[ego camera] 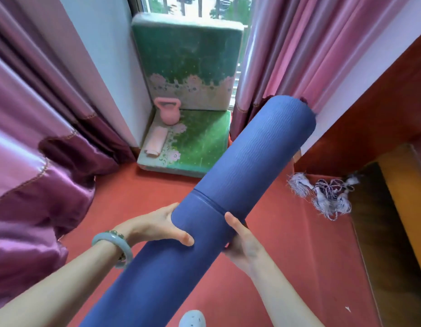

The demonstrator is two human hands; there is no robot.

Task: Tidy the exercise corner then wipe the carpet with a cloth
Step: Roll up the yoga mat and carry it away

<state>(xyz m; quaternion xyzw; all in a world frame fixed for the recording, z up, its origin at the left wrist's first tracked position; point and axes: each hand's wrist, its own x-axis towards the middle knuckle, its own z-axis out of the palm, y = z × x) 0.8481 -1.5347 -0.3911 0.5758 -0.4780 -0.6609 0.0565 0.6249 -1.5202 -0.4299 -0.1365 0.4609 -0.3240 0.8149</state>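
Mat (228,180), blue and rolled, was held slantwise in the air over the red carpet (134,192). Its far end was raised close to the right curtain (287,55), and its near end was cut off at the bottom of the frame. It was gripped near the middle by both hands. The left hand (162,223) was curled around it from the left, thumb pressed on top. The right hand (242,241) was wrapped under it from the right, thumb laid up against the roll. The loose outer edge of the roll was seen just above the hands, and no strap was visible.

A pink kettlebell (169,112) and a rolled pink cloth (156,142) were set on the green floor cushion (204,142) in the window corner, well apart from the mat. Tangled tassels (322,197) were left on the carpet by the right wall. Tidying was judged part done, wiping not yet started.

Risks:
- The roll could be loosened if the grip was eased, since nothing binds the edge.
- The far end could be snagged on the curtain or knocked into the wall if swung.
- The kettlebell could be tipped if the mat was stood too close beside it.
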